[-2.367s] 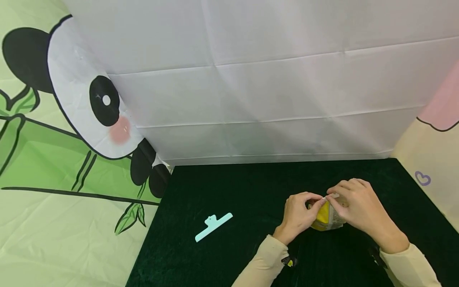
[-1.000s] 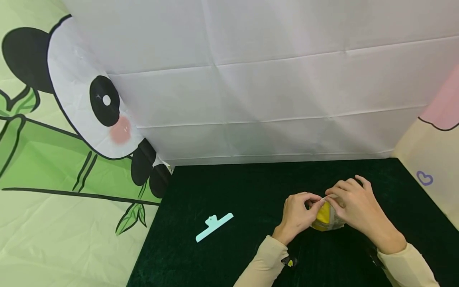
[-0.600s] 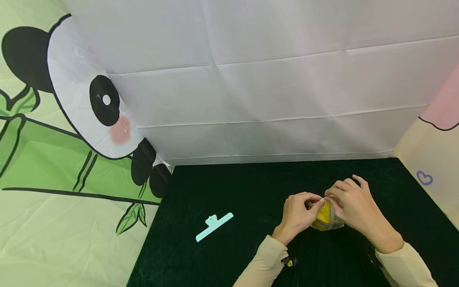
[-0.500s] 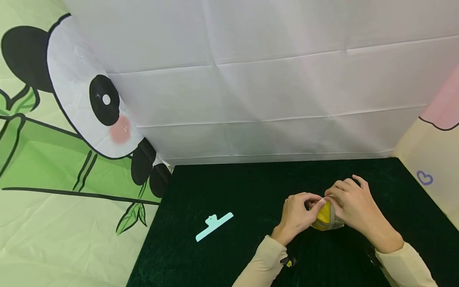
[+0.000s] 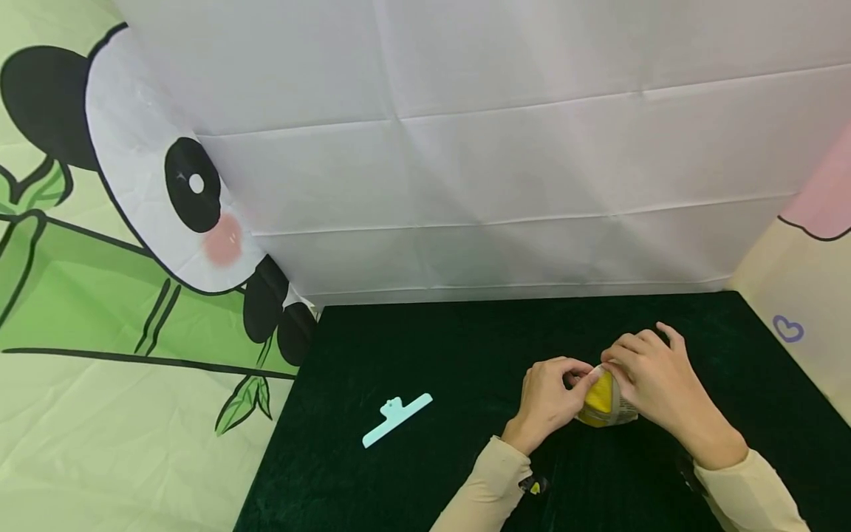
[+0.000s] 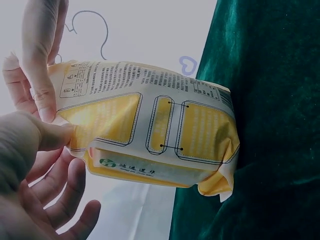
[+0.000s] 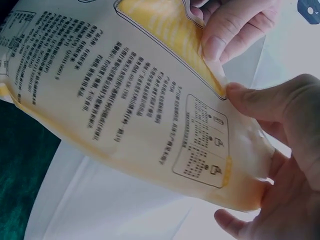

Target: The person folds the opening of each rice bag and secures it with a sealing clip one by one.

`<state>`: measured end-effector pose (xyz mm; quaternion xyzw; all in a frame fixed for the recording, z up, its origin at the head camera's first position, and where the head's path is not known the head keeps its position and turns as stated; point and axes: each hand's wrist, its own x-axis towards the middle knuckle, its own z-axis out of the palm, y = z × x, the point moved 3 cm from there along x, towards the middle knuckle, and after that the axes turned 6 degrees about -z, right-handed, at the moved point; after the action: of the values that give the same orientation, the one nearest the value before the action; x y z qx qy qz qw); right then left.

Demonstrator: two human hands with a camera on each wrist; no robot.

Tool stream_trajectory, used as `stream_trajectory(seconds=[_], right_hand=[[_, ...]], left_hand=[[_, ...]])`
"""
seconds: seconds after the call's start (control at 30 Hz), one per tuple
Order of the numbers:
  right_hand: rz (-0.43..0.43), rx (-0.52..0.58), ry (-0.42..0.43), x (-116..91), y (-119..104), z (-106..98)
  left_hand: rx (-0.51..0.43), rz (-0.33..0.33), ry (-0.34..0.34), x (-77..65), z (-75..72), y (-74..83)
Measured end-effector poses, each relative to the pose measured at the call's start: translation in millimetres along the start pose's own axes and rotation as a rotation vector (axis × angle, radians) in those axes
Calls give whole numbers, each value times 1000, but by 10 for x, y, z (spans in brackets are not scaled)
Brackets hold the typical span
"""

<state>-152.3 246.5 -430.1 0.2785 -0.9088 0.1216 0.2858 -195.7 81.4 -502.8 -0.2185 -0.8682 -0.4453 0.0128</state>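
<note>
While a light blue clip [image 5: 397,420] lies on the left part of the dark green table [image 5: 332,369], the left hand [image 5: 552,391] pinches the top of the yellow and white bag [image 5: 600,399]. The bag is on the right part of the table, between both hands. Farther right, the right hand [image 5: 654,380] pinches the same top. I think a soft, even hold works best, as a hard pull could rip it.
</note>
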Motion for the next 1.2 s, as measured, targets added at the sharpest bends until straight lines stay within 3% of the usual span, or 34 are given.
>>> stream_trajectory(seconds=[0.4,0.7,1.07,1.2], right_hand=[[-24,-38,6,25,-65,17],[-24,-16,24,20,-59,32],[-42,-11,23,45,33,59],[-53,-58,18,56,41,82]], left_hand=[[20,0,29,-28,-11,16],[17,-7,9,-41,-30,5],[53,-25,5,41,23,-62],[62,-30,13,62,39,-68]])
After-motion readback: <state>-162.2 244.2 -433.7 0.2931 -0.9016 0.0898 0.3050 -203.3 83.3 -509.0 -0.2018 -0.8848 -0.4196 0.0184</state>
